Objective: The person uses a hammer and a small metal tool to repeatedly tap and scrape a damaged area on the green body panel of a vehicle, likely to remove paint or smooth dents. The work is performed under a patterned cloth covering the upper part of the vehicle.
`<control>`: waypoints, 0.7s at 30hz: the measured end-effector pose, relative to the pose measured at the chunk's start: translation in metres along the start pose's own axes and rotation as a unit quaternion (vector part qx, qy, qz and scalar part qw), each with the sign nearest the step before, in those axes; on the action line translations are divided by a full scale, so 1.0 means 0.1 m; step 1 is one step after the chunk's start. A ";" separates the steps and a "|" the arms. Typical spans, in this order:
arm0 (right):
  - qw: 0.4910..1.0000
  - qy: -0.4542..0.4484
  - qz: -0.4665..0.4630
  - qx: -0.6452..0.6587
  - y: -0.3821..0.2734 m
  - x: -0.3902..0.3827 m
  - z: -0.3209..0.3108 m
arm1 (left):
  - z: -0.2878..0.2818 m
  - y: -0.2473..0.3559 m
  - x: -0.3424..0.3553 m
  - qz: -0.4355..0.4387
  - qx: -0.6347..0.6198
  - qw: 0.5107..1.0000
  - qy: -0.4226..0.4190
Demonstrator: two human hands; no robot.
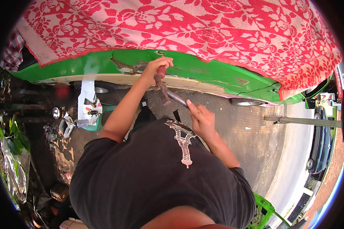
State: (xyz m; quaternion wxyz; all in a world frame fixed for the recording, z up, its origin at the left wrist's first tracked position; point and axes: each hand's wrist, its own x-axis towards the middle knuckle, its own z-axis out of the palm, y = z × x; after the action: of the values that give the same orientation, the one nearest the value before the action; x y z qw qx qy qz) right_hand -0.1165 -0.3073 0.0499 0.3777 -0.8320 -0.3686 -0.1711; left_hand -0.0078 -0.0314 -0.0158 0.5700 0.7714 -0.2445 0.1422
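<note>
My left hand (156,69) is closed around a tool with a red handle (162,71); its working end is hidden behind my fingers, against or close to the green car panel (185,68). My right hand (203,121) grips the grey shaft of a hammer (176,98). The rusty hammer head lies at the butt of the red handle; whether they touch I cannot tell. Left of my left hand, the panel has a brown rusted patch (127,68) where paint is gone.
A red and pale floral cloth (202,26) drapes over the car. At left stand a white board (87,100) with small items and a green stool-like thing (102,117). A grey post (305,121) juts in from the right. A dark car (320,141) is parked beyond.
</note>
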 end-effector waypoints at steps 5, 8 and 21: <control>1.000 -0.013 0.009 -0.006 -0.02 0.03 -0.02 | -0.03 -0.03 -0.01 -0.005 -0.010 1.000 -0.025; 0.999 -0.016 0.032 0.010 -0.05 0.07 -0.04 | 0.00 -0.08 -0.02 0.018 0.048 0.998 -0.032; 0.999 0.028 0.015 -0.009 -0.03 -0.01 -0.08 | 0.04 0.13 0.14 -0.029 0.022 0.999 -0.007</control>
State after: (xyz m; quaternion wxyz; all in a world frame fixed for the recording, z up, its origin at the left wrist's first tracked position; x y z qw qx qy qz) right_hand -0.1192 -0.3126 0.0558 0.3831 -0.8357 -0.3436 -0.1919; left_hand -0.0034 -0.0414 0.0003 0.5553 0.7915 -0.2226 0.1252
